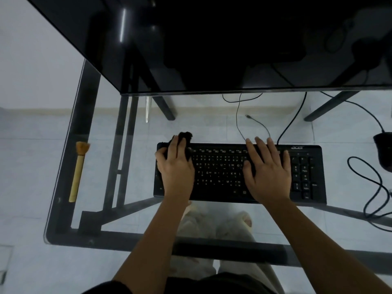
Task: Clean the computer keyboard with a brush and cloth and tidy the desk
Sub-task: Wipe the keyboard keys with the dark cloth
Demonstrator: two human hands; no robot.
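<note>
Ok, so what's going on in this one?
A person is cleaning a black keyboard on a glass desk. Their left hand holds a bunched dark cloth against the keyboard's upper left corner. The right hand lies flat on the keys further right, apparently steadying it. The brush lies on the desk to the left with no hand on it, and a mouse sits at the far right.
</note>
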